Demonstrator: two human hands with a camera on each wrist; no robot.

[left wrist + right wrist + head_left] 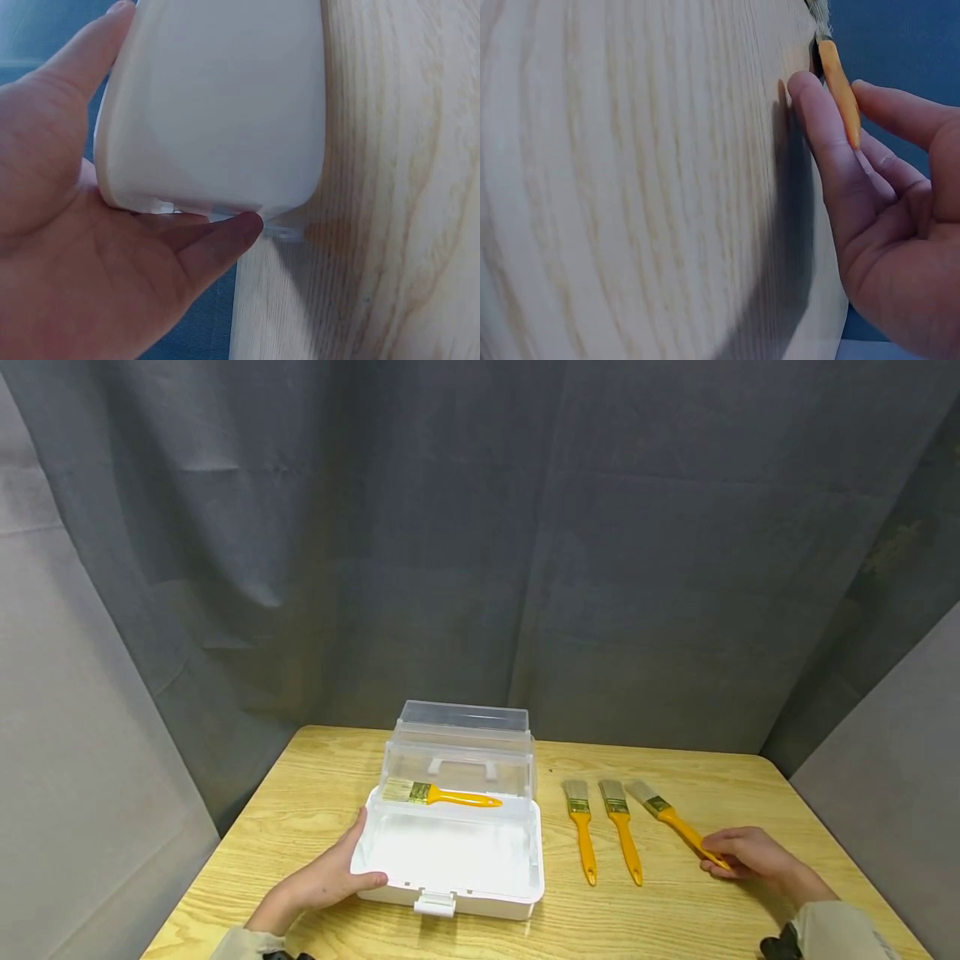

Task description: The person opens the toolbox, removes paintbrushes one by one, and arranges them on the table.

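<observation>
A white storage box (450,852) stands with its clear lid (465,735) raised at the back. One paintbrush (465,799) with a yellow handle lies across the box's rear part. My left hand (330,875) grips the box's left end, thumb at the front corner and fingers round the rear one; the left wrist view shows that white end wall (217,105) between them. At the right, my right hand (750,853) pinches the handle end of another paintbrush (678,827), its bristles pointing to the far left. In the right wrist view its yellow handle (840,94) sits between thumb and fingers.
Two more paintbrushes, one nearer the box (583,839) and one beside it (622,835), lie on the wooden table (600,927) with bristles away from me. A dark grey curtain (480,543) hangs behind the table's far edge. Light grey panels stand at both sides.
</observation>
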